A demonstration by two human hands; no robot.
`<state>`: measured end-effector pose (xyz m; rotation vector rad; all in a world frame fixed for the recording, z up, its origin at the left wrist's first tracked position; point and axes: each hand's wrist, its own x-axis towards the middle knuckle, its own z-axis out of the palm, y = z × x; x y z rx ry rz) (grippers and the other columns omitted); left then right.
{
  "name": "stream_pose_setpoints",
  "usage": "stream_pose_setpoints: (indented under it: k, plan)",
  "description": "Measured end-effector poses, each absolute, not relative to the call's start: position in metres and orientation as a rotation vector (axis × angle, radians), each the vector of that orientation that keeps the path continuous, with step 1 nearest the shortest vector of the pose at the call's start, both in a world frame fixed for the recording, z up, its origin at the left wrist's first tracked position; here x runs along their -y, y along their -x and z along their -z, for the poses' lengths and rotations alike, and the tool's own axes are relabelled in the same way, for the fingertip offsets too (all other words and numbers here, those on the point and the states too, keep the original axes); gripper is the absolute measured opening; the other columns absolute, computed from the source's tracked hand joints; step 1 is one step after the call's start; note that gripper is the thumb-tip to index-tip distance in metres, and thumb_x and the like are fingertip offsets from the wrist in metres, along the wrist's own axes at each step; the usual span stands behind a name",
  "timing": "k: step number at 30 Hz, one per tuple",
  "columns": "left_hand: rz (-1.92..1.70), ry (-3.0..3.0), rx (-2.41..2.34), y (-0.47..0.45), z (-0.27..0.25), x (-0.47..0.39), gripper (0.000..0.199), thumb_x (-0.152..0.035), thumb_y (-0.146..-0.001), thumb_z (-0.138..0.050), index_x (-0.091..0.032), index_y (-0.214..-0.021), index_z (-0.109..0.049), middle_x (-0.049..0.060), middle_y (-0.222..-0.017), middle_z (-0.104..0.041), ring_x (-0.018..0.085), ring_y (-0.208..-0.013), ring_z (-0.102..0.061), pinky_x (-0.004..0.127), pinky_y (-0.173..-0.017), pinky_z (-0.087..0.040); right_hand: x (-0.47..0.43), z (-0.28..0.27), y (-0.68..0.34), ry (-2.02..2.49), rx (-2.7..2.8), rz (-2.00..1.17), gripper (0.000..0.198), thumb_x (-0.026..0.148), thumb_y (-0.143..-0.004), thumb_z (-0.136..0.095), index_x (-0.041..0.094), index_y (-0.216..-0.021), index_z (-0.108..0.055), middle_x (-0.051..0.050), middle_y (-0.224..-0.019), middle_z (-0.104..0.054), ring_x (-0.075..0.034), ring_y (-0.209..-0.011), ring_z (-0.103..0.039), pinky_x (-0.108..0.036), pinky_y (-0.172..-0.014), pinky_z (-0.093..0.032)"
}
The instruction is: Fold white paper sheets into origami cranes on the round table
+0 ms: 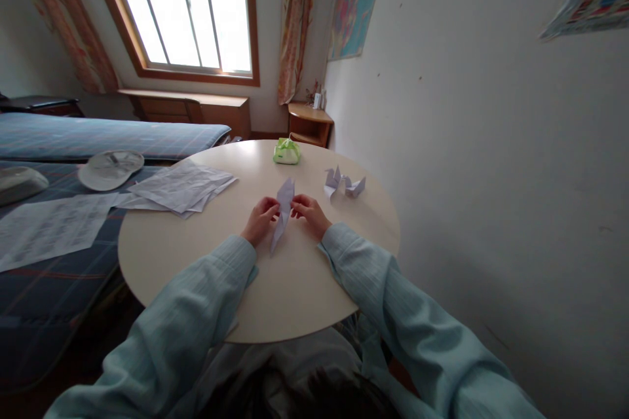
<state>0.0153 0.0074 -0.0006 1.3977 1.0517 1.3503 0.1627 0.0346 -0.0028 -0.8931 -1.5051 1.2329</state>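
Note:
Between my two hands, over the middle of the round table, is a narrow folded piece of white paper (pixel 284 209), long and pointed at its lower end. My left hand (pixel 262 219) pinches its left edge between thumb and fingers. On the opposite edge, my right hand (pixel 310 213) grips the same paper with closed fingers. Two finished-looking folded paper birds, one upright (pixel 333 182) and one lower (pixel 354 188), stand on the table to the right, beyond my right hand.
The round cream table (pixel 304 301) carries a green-and-white tissue pack (pixel 286 151) at its far side. Loose paper sheets (pixel 181 186) overlap its left edge and the plaid bed (pixel 49 314). A white hat-like object (pixel 111 170) lies there. A white wall (pixel 466 163) rises at right.

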Motion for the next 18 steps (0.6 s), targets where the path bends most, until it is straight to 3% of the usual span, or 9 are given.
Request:
stream_pose_setpoints:
  k: [8, 18]
  plan:
    - [-1.312, -1.372, -1.066, -0.0146, 0.0015, -0.0088, 0.015, -0.023, -0.059, -0.046, -0.017, -0.073, -0.049, -0.002, -0.067, -0.056, 0.012, -0.060, -0.055, 0.023, -0.054, -0.036, -0.0344, 0.0054, -0.1633, 0.888, 1.405, -1.247, 0.030, 0.030, -0.055, -0.064, 0.017, -0.070, -0.041, 0.005, -0.066, -0.050, -0.008, -0.058, -0.053, -0.022, -0.052, -0.043]
    - [-1.354, -1.368, -0.978, -0.0160, 0.0039, -0.0101, 0.025, -0.020, -0.052, -0.056, -0.016, -0.076, -0.047, -0.001, -0.073, -0.055, 0.011, -0.061, -0.055, 0.023, -0.056, -0.037, -0.0306, 0.0002, -0.1626, 0.886, 1.435, -1.247, 0.013, 0.018, -0.061, -0.052, 0.016, -0.074, -0.054, 0.002, -0.070, -0.056, -0.007, -0.056, -0.053, -0.022, -0.054, -0.043]
